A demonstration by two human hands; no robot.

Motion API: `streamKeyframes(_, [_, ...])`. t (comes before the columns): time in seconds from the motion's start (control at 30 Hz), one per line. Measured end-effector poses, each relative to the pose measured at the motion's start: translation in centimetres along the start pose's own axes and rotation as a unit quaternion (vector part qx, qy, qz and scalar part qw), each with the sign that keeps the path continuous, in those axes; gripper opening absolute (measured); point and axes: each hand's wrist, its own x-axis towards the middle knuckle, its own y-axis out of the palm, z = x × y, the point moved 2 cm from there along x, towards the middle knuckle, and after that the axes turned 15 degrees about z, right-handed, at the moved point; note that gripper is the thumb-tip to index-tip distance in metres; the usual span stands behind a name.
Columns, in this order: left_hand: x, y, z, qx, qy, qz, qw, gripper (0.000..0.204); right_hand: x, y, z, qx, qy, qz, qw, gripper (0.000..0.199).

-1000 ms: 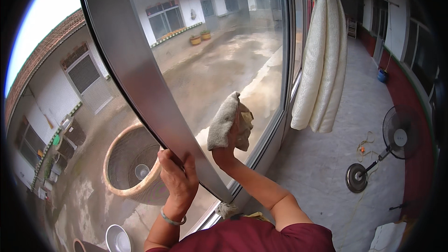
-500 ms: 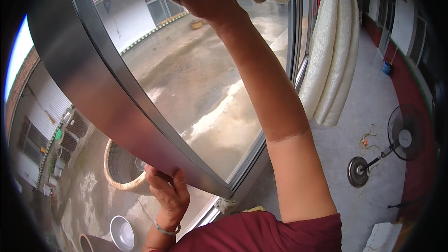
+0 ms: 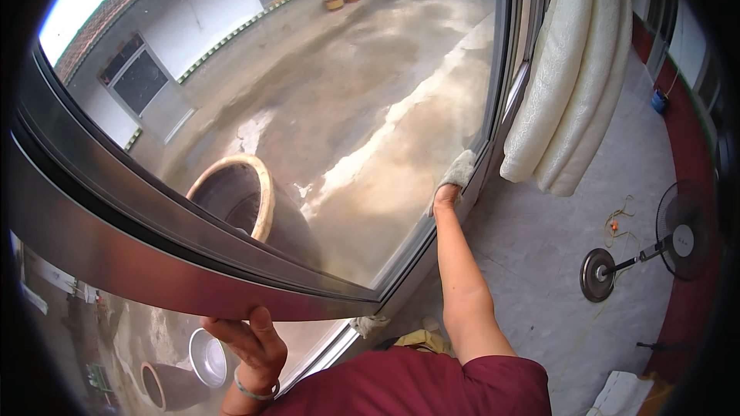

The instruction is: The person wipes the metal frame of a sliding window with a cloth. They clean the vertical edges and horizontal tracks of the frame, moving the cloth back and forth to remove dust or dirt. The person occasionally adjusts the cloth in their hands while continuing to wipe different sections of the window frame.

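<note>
A hinged window sash with a metal frame (image 3: 166,258) and a large glass pane (image 3: 362,131) fills the middle of the view. At its lower edge my left hand (image 3: 254,348), with a bracelet at the wrist, grips the frame between thumb and fingers. My right arm reaches out, and my right hand (image 3: 445,197) presses a pale, greyish-green cloth (image 3: 460,169) on the lower right border of the glass, beside the frame. The cloth hides most of the right fingers. Another bunched rag (image 3: 370,327) lies by the sash's bottom corner.
A gathered cream curtain (image 3: 570,85) hangs right of the window. Behind it, a pedestal fan (image 3: 678,239) and a tangled cord (image 3: 617,223) are on the grey floor. Outside are a big round vat (image 3: 264,200), a metal basin (image 3: 208,358) and a brown pot (image 3: 169,387).
My right hand has come down with the cloth from the top of the pane to its lower right border. The sash has shifted in view; my left hand still grips its frame.
</note>
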Motion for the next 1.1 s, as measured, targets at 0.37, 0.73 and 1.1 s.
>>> streamKeyframes(0.37, [0.2,0.1,0.2,-0.069,0.031,0.012,0.997,0.042,-8.6,-0.1,-1.9,0.067,0.471,-0.165,0.864,0.078])
streamKeyframes(0.73, [1.3,0.8,0.1,-0.080,0.099,-0.020,0.992,0.037,-7.7,16.0,20.8,-0.250,-0.239,0.179,0.921,0.064])
streamKeyframes(1.1, [0.9,-0.1,0.9,-0.120,0.090,0.021,0.988,0.033,-23.2,10.2,15.8,-0.363,-0.261,0.352,0.822,0.055])
